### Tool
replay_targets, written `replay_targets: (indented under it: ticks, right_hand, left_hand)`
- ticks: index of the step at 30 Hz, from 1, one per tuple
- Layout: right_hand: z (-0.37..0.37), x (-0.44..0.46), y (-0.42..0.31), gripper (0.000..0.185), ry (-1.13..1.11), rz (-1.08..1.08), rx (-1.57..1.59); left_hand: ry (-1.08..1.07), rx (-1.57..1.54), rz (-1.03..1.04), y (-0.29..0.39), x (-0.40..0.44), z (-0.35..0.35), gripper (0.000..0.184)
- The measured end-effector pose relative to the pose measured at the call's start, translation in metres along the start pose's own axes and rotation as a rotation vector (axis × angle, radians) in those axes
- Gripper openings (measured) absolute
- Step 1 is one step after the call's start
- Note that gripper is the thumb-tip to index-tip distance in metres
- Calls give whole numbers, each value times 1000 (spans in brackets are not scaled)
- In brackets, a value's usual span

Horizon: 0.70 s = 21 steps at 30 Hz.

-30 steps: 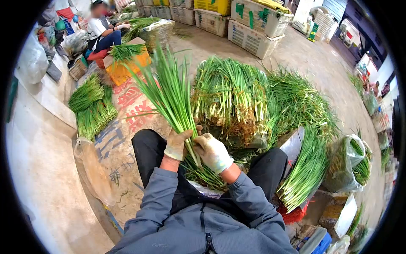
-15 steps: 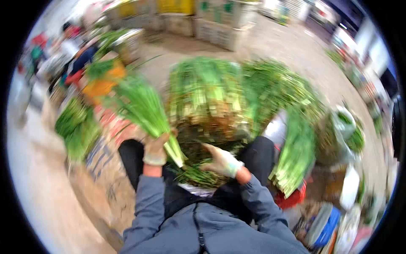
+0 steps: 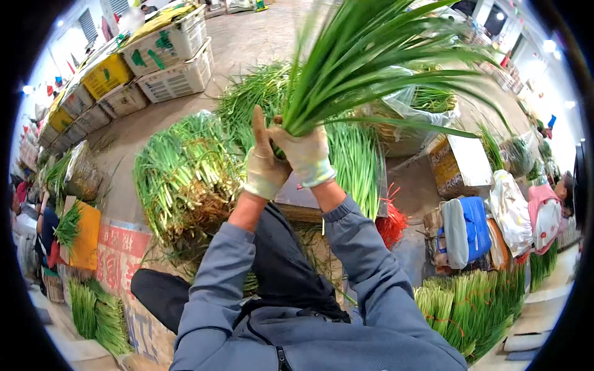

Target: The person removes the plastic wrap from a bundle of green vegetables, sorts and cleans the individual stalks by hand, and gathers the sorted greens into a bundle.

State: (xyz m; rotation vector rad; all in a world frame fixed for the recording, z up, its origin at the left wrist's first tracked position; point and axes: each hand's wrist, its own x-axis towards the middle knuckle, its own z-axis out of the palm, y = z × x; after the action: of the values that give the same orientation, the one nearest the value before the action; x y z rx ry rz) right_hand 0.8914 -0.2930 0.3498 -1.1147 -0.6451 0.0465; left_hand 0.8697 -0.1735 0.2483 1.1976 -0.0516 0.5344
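Note:
A bunch of garlic chives (image 3: 346, 74), with long flat green leaves fanning up and to the right, is raised in front of me. My right hand (image 3: 306, 151), in a pale work glove, is wrapped round its lower end. Close beside it, my left hand (image 3: 267, 162), gloved too, has one finger stretched upward; its other fingers are partly hidden behind the right hand. Below the hands, a pile of chives (image 3: 356, 161) lies on a flat board (image 3: 300, 196). To the left sits a heap of chives with brown roots (image 3: 185, 173).
Stacked crates (image 3: 173, 68) stand at the back left. Red ties (image 3: 391, 221) hang by the board. On the right are a cardboard box (image 3: 461, 167), a blue bag (image 3: 473, 232) and tied bundles of chives (image 3: 467, 309). An orange board (image 3: 83, 238) is at left.
My view has turned right. The chives have moved from low left, in my left hand, up into my right hand. My left hand has come beside the right; the pile by my right knee now lies under them.

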Motion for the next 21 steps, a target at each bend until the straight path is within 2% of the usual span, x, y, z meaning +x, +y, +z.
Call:
replay_targets:
  ticks: [1, 2, 3, 4, 5, 7, 8, 10, 11, 12, 14, 15, 16, 17, 18, 20, 21]
  right_hand:
    - [-15, 4, 17, 34, 14, -7, -12]
    - [-36, 5, 39, 39, -80, -11, -232]
    - [-55, -2, 57, 39, -106, -4, -333]
    - [-73, -9, 74, 42, -132, 1, -434]
    - [-83, -24, 103, 43, -152, 93, -458]
    - [-105, -54, 160, 45, -199, 276, -515]
    - [-109, -67, 207, 45, -185, 168, -608]
    - [-104, -66, 193, 41, -229, 270, -765]
    - [-97, -59, 197, 37, -317, 163, -1031]
    - [-106, -57, 195, 39, -346, 295, -846]
    - [-108, -26, 118, 40, -176, 55, -643]
    - [-113, -16, 86, 40, -119, 214, -533]
    - [-125, -6, 61, 41, -57, 369, -426]
    - [-142, 5, 44, 35, -30, 422, -431]
    - [-161, 15, 29, 30, -3, 472, -436]
    - [-197, 29, 2, 35, -159, 492, -735]
    - [-218, 26, 20, 35, -166, 487, -743]
  left_hand:
    - [-9, 236, 38, -17, 8, 3, 134]
    - [-19, 656, 28, -26, -4, 9, 134]
    - [-36, 779, 3, -41, -13, 14, 117]
    - [-35, 727, -73, -61, -23, 16, 101]
    - [6, 451, -230, -88, -35, 17, 87]
    - [175, -309, -542, -134, -50, 9, 68]
    - [235, -491, -623, -148, -56, 1, 65]
    - [195, -514, -650, -160, -53, -14, 65]
    - [159, -396, -645, -147, -49, -10, 69]
    - [89, -208, -615, -134, -44, -9, 74]
    - [-140, 278, -457, -97, -36, 6, 93]
    - [-253, 554, -320, -74, -34, 17, 106]
    - [-284, 586, -231, -14, -29, 55, 117]
    - [-272, 595, -184, -8, -31, 55, 106]
    - [-257, 590, -192, -14, -35, 51, 106]
    - [-34, 251, -561, -40, -38, 42, 89]
    - [50, 410, -610, -58, -42, 43, 78]
